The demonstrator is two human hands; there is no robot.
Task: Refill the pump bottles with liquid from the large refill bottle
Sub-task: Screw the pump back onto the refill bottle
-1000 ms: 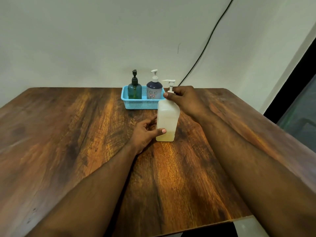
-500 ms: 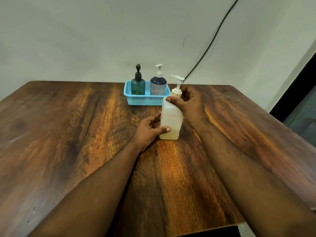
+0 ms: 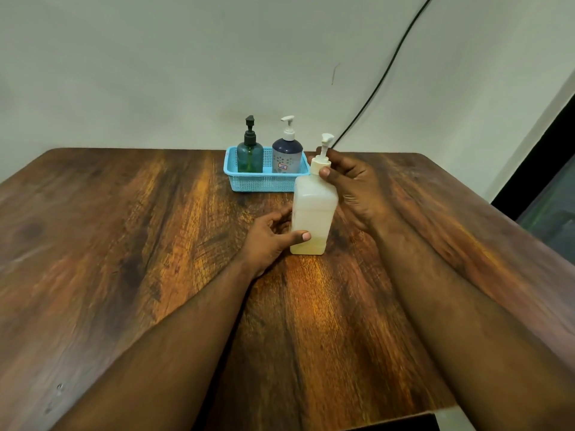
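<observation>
A tall translucent white pump bottle (image 3: 312, 209) stands upright on the wooden table (image 3: 124, 244), with a little pale liquid at its bottom. My left hand (image 3: 270, 237) grips its lower body, thumb across the front. My right hand (image 3: 351, 185) holds the white pump collar at the neck, thumb on the front of the cap. Behind it, a blue basket (image 3: 245, 181) holds a dark green pump bottle (image 3: 250, 155) and a navy pump bottle (image 3: 287, 155) with a white pump. No large refill bottle is in view.
A black cable (image 3: 382, 79) runs down the pale wall to the table's back edge. The table's right edge slopes toward a dark doorway (image 3: 547, 169). The near table edge lies at the bottom right.
The pump head has turned from pointing left to facing me. My right hand has shifted its grip around the collar. The left hand keeps its hold low on the bottle.
</observation>
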